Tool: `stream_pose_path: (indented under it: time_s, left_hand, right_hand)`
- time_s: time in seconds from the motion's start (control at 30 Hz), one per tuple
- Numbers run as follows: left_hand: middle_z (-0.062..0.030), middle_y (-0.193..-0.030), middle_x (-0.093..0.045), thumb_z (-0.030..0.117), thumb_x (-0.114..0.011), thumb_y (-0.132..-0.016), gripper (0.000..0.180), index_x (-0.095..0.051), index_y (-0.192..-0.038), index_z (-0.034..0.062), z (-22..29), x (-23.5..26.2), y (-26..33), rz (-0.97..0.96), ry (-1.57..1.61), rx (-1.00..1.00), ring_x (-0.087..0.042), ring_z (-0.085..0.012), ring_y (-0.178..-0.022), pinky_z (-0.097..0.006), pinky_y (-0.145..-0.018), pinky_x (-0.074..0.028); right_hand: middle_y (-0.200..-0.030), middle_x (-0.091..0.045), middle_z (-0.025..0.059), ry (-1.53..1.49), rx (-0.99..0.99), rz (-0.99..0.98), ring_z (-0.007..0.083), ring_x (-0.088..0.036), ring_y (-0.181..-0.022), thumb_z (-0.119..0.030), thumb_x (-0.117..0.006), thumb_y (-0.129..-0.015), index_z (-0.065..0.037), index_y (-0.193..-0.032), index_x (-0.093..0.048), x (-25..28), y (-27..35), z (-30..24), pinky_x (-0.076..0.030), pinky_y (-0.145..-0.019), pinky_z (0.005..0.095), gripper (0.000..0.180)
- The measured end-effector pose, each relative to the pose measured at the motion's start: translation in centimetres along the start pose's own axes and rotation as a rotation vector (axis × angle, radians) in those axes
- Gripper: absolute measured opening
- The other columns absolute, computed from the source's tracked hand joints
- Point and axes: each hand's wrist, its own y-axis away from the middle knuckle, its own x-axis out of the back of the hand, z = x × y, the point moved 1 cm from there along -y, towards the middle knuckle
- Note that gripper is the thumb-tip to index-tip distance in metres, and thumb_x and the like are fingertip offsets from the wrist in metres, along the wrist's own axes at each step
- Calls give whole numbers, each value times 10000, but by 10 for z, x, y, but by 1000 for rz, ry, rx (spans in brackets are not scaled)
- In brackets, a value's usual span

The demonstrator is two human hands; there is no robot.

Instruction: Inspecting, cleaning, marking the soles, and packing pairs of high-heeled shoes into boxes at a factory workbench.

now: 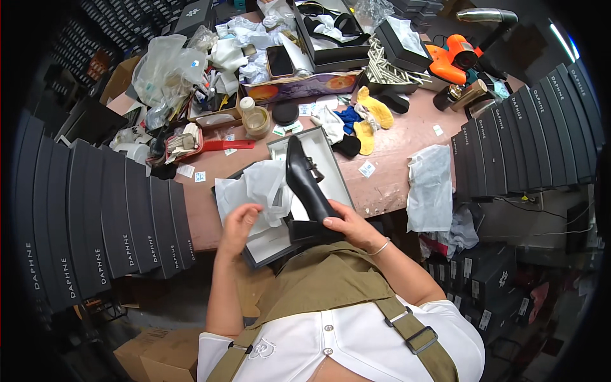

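Observation:
My right hand [351, 224] grips a glossy black loafer [305, 184] by its heel end, toe pointing away from me. A small metal-and-strap ornament sits across the shoe's upper. My left hand [242, 224] is closed, thumb and fingertips pinched at the edge of crumpled white tissue paper [267, 181]. Below the shoe lies an open shoebox [340, 170] with a pale inside, near the table's front edge. Paper and shoe hide part of its inside, and the fingers under the heel are hidden.
Stacked dark shoeboxes [121, 210] wall the table's left; more boxes [528, 134] line the right. Behind the open box are yellow sponges [375, 111], a jar [256, 121] and a red-handled brush [226, 145]. An orange heat gun [449, 60] stands far right; white paper [431, 188] overhangs the front edge.

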Motion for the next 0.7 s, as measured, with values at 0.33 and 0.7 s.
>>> stream_pose_path:
  time_s: [0.33,0.7]
  left_hand:
    - [-217,-1197,-575,298,-795,-735,738,-418,-1342,114,25,-91,-45,-27,1381,-11,-570,-332,-1101,-479,-935,-498]
    - [-109,-1022,-585,391,-703,-828,784,-327,-1380,-21,15,-76,-75,20,1413,-110,-600,-256,-934,-434,-854,-501]
  right_hand:
    - [-963,-599,29,140,-84,-16,80,-554,-760,-301,-540,-945,-29,-1166,-566,58,-85,-42,-468,-613,255,351]
    - [-792,-666,168,1396,74,186,322,-653,-752,-133,-600,-762,-42,-795,-680,216,-244,-48,-509,-685,393,125]
